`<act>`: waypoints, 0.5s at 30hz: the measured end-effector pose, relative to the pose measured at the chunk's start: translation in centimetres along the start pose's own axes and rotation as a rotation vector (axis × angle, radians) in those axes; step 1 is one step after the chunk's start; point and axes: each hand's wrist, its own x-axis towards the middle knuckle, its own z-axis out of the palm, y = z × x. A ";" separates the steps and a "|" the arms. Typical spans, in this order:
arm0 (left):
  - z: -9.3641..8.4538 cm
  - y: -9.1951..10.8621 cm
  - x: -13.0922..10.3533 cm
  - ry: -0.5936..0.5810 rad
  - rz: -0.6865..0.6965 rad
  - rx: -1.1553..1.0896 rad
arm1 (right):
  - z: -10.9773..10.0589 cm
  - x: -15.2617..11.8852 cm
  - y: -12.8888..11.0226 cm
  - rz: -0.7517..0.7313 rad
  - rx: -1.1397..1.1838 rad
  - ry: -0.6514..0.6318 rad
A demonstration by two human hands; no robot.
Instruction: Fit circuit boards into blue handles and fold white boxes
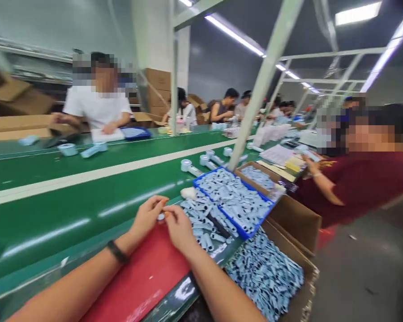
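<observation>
My left hand [150, 218] and my right hand [178, 227] meet over the far end of a red mat [147, 277]. Both have their fingertips pinched together around a small whitish part [160, 217], mostly covered by the fingers. A dark band circles my left wrist. Just right of my right hand lies a loose pile of light-blue plastic pieces [204, 223]. Beyond it, a blue tray [251, 233] is filled with similar pieces.
A green conveyor [97, 201] runs alongside. Blue-white parts [187, 166] stand on it near a slanted metal post [265, 76]. A cardboard box [309, 273] of blue pieces sits below right. A person in dark red [366, 188] works at the right; others sit across.
</observation>
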 end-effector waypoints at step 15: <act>-20.9 1.2 -7.2 -0.222 -0.183 0.568 | -4.1 -8.3 1.5 -0.311 -0.567 -0.315</act>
